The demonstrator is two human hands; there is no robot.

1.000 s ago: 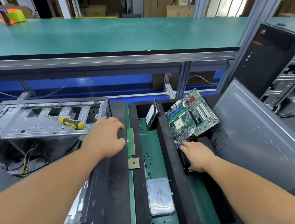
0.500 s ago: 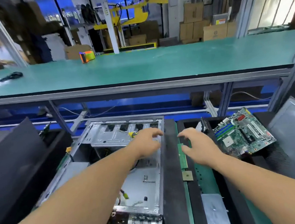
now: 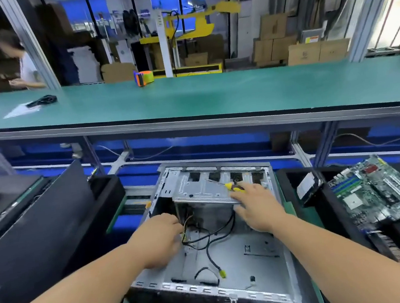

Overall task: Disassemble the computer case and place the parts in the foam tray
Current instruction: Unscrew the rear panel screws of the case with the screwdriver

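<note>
a long green workbench (image 3: 188, 102) is seen across the far half, with an orange tape dispenser (image 3: 144, 78) and a black item on paper left on it. stacked cartons and a person at far left are noted behind it.

the computer case (image 3: 232, 255) is laid open at near centre, its bare metal floor exposed; the motherboard (image 3: 378, 195) is already out. it is leaned in the foam tray (image 3: 285, 178) at right, beside a hard drive (image 3: 309, 187) stood on edge in the tray's far left slot. a dark side panel (image 3: 40, 234) is propped at left. so the task is judged well along: board and drive removed and trayed, panel off.

still left inside, as far as can be seen: the drive cage (image 3: 206, 188) at the case's far end, loose black cables (image 3: 210, 240) with a yellow connector, and whatever is hidden under the cage.

the left hand (image 3: 159, 239) is held over the case's left interior near the cable bundle; fingers are curled downward, but whether wires are pinched cannot be told, since the fingertips are hidden. the right hand (image 3: 256, 205) is laid on the cage's near edge with fingers spread and fairly straight, fingertips touching the yellow-handled screwdriver (image 3: 233, 187) that lies on the cage top; it is not yet gripped.

next step is judged to be picking up the screwdriver for the cage.
</note>
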